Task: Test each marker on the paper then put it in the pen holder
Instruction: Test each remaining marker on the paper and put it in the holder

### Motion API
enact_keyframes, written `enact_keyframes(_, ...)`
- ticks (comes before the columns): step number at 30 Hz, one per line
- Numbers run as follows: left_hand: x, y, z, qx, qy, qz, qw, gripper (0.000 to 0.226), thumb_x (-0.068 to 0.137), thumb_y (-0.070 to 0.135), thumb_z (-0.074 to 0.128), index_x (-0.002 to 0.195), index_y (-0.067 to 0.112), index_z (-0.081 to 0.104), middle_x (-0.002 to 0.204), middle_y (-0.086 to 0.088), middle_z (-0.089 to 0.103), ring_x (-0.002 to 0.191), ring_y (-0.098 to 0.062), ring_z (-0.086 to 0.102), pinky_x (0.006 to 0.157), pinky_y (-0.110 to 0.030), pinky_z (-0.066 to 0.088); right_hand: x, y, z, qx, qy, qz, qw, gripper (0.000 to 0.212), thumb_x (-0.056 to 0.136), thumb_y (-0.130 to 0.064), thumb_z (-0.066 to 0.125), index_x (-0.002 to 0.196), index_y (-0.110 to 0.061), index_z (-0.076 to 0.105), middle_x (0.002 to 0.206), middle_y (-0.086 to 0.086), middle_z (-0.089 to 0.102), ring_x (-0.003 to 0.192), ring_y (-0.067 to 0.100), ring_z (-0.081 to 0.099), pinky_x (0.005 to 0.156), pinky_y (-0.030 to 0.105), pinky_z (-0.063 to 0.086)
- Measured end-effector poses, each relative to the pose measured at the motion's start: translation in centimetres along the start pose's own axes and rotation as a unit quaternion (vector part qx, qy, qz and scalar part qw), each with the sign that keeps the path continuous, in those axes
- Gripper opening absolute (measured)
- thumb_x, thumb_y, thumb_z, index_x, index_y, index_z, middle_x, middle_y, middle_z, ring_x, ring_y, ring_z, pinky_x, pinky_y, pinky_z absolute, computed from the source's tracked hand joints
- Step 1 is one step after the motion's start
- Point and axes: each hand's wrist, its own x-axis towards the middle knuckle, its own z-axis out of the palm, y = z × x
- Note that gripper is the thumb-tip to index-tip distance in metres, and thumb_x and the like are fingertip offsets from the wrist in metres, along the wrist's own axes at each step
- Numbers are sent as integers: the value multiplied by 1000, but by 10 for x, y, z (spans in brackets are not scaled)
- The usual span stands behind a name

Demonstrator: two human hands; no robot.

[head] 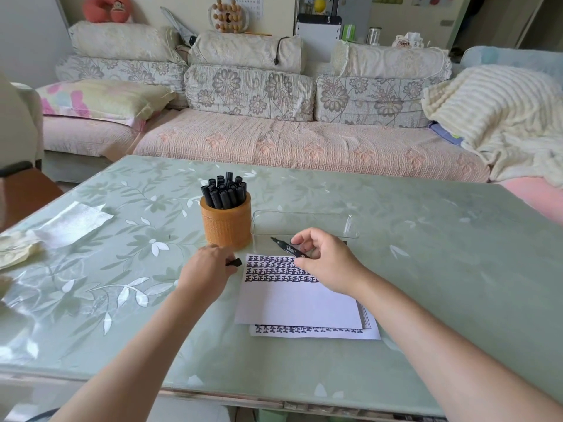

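Here, the right hand (323,260) pinches an uncapped marker (289,249) above the paper (298,303); the left hand (207,269) grips its cap (234,262).

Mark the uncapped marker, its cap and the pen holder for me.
uncapped marker (286,247), head view, on its barrel near the tip.
marker cap (235,263), head view, on its exposed end.
pen holder (227,228), head view, on its orange front wall.

Not much to read here. Three rows of one hand-drawn character across the top sheet of paper (298,303), looks like 正 repeated in black ink. One more row of similar marks along the lower sheet (310,330) peeking out underneath. White lettering on the marker (289,249) barrel, too small to read. Numbers on the wall calendar (253,4) too blurry, tbh.
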Motion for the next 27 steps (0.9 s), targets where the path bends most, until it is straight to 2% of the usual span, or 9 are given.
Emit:
enact_keyframes(2,-3,3,-4,-37,19,19,999,16,92,25,63,106,19,68,99,-1,62,93,-23,58,67,-31,41,0,0,1,-46,11,5,999,25,86,-12,70,105,-27,68,94,-17,64,79,-9,57,78,13,44)
enact_keyframes(5,-7,11,-9,-81,61,69,992,16,94,24,59,108,25,67,98,6,62,86,-17,57,65,-27,39,1,0,2,-118,30,-6,993,23,87,-17,67,108,-28,71,100,-15,66,93,6,60,86,22,45)
enact_keyframes(8,-12,15,-10,-106,74,118,984,15,94,23,57,106,25,67,90,13,58,77,-9,54,62,-19,38,0,-2,2,-150,40,-30,987,23,87,-17,66,106,-29,72,98,-14,63,92,7,57,80,22,41)
enact_keyframes(11,-16,18,-9,-128,69,158,977,14,93,21,58,102,24,68,87,14,57,74,-5,56,65,-18,42,-1,-3,4,-182,35,-46,982,22,87,-19,65,103,-32,72,98,-12,64,94,10,57,81,26,44)
enact_keyframes(14,-18,22,-10,-135,66,171,974,14,93,21,57,102,24,67,87,14,56,75,-3,55,63,-12,39,-2,-3,7,-185,31,-52,981,21,88,-19,64,102,-33,72,97,-13,62,96,11,57,81,27,44)
enact_keyframes(19,-20,27,-10,-149,57,187,969,14,95,20,56,103,24,67,87,14,56,78,-1,54,65,-10,39,0,-3,7,-182,25,-58,981,21,87,-17,64,101,-31,72,97,-12,63,93,10,58,81,26,45)
enact_keyframes(23,-21,29,-10,-151,28,215,964,14,94,20,58,104,24,67,85,12,57,79,-4,53,66,-15,41,-2,-3,9,-148,-4,-71,986,23,83,-14,70,102,-27,73,98,-11,65,91,6,60,80,13,43)
enact_keyframes(25,-19,29,-11,-152,16,213,965,14,94,21,59,104,24,68,85,11,58,78,-5,53,67,-19,42,-1,-4,9,-141,-7,-68,988,25,79,-15,74,101,-28,72,97,-13,66,91,2,60,81,12,43)
enact_keyframes(27,-17,28,-12,-149,5,204,968,13,94,22,59,102,25,69,82,10,59,77,-4,53,65,-18,40,1,-6,10,-140,-7,-64,988,23,78,-18,76,98,-28,72,95,-15,66,90,0,61,81,14,44)
